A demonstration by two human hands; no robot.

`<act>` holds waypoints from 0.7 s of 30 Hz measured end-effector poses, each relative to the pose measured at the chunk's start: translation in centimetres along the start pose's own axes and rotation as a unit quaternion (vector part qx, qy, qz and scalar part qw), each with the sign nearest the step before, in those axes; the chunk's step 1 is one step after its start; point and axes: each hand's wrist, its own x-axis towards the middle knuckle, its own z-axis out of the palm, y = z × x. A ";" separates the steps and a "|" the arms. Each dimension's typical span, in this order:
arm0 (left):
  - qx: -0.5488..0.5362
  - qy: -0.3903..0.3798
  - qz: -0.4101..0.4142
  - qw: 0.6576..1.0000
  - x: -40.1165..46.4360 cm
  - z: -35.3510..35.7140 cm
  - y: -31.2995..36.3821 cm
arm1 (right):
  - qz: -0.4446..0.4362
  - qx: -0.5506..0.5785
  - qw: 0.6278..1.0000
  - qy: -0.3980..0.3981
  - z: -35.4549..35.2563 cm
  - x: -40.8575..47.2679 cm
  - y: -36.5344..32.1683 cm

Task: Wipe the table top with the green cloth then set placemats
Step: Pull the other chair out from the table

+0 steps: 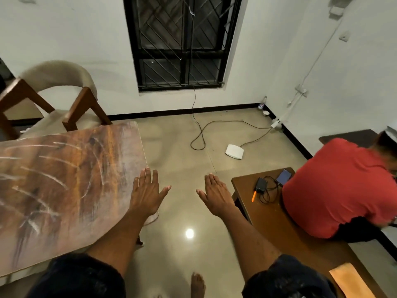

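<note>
A wooden table with a brown streaked top under a clear cover fills the left of the view. My left hand is stretched out flat, palm down, over the table's right edge, fingers straight and holding nothing. My right hand is also flat and empty, palm down, above the bare floor between the table and a low bench. No green cloth shows in view. An orange flat sheet, perhaps a placemat, lies on the near end of the bench at the bottom right.
A chair with a cream back stands behind the table. A person in a red shirt sits on the brown bench, beside a phone and a cabled device. A cable and a white box lie on the floor.
</note>
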 end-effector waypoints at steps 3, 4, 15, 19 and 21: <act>0.006 0.016 -0.008 1.000 2.4 -1.2 1.6 | -0.024 -0.002 1.000 0.007 -1.6 3.0 0.8; 0.001 0.024 -0.010 1.000 3.2 -1.5 2.1 | -0.032 0.000 0.999 0.007 -1.9 3.9 1.2; -0.015 0.007 -0.046 0.999 9.7 0.1 2.8 | -0.072 0.004 0.997 -0.018 -2.2 12.3 3.1; -0.013 0.008 -0.048 0.999 14.2 1.1 2.0 | -0.075 0.025 0.996 -0.038 -1.6 15.9 2.0; -0.023 0.008 -0.044 0.999 16.9 0.8 1.5 | -0.085 0.037 0.995 -0.033 -1.8 18.3 1.9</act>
